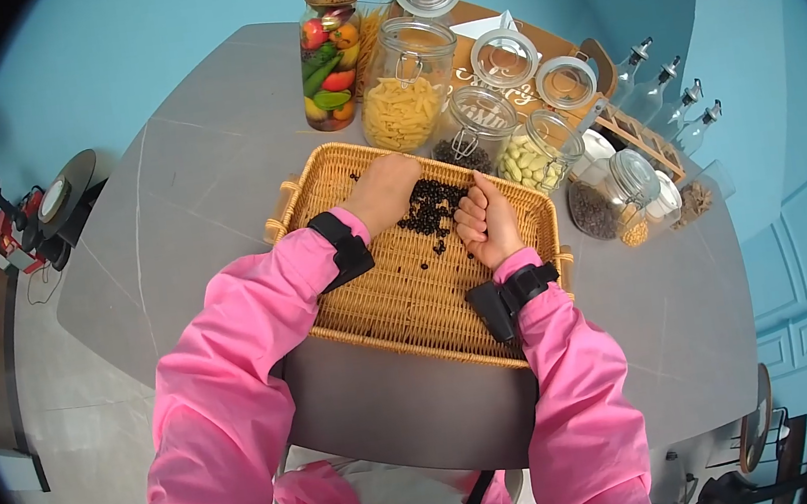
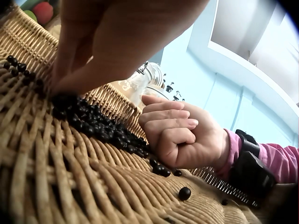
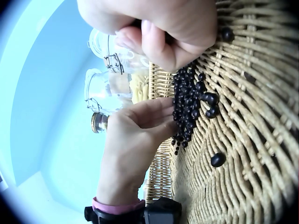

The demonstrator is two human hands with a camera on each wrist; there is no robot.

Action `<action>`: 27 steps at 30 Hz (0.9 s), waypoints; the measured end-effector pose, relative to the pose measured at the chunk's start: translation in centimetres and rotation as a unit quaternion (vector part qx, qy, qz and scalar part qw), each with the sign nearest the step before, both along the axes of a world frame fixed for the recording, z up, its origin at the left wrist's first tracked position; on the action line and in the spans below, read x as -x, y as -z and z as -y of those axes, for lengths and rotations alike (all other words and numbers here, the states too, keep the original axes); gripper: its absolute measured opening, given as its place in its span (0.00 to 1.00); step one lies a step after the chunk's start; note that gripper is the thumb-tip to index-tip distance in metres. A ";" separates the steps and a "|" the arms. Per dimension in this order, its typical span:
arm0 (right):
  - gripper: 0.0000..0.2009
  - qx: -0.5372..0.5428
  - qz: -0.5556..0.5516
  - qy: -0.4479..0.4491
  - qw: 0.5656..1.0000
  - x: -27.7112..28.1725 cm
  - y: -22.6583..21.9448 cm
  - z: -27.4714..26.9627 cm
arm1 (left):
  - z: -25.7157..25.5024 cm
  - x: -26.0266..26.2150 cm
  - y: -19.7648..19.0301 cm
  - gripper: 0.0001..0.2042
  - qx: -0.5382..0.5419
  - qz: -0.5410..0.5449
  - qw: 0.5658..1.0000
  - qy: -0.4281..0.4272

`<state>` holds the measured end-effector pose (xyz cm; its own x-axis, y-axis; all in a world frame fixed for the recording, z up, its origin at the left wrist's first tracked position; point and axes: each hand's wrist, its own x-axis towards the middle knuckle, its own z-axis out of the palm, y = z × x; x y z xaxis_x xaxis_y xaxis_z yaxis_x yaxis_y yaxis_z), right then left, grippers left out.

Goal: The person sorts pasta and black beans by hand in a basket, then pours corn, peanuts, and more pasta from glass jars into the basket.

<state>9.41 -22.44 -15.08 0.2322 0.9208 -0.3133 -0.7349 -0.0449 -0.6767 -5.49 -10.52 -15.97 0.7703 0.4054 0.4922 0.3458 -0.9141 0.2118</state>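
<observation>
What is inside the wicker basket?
Black beans lie in the wicker basket, mostly gathered near its far side; whatever the left hand and right hand cover can't be seen.

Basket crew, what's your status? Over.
Left hand at the beans. Right hand curled, contents hidden. Most beans in far half of basket; nothing visibly blocking them.

On the tabletop (image 1: 192, 167), the basket (image 1: 379, 300) lies between the near edge and the jars (image 1: 401, 111); beans (image 1: 431, 212) lie inside, toward its far rim. Bottles (image 1: 649, 101) stand behind the jars' right end.
</observation>
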 end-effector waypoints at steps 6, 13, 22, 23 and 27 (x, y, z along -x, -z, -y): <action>0.23 0.004 0.004 -0.008 1.000 -0.1 -0.1 0.0 | 0.3 -0.6 -1.1 0.10 0.073 0.081 0.992 0.065; 0.21 -0.017 0.036 0.015 0.999 -0.5 -0.2 -0.2 | -1.2 1.9 -3.5 0.06 0.009 -0.004 0.989 -0.146; 0.21 -0.080 0.039 0.025 0.996 -0.6 -6.0 -0.5 | -1.3 1.8 -1.5 0.04 0.028 -0.056 0.985 -0.160; 0.21 -0.089 0.041 0.043 0.994 -0.7 -7.0 -1.0 | -1.2 1.8 -1.7 0.04 0.033 -0.052 0.985 -0.161; 0.21 -0.134 0.165 0.109 0.971 -2.6 -10.7 -4.6 | -1.3 1.9 -1.5 0.04 0.037 -0.033 0.985 -0.164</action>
<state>11.99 -17.80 -4.37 0.4785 0.8764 0.0550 -0.4479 0.2975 -0.8431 -7.35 -9.25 -14.49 0.6210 0.6705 0.4059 0.6354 -0.7339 0.2402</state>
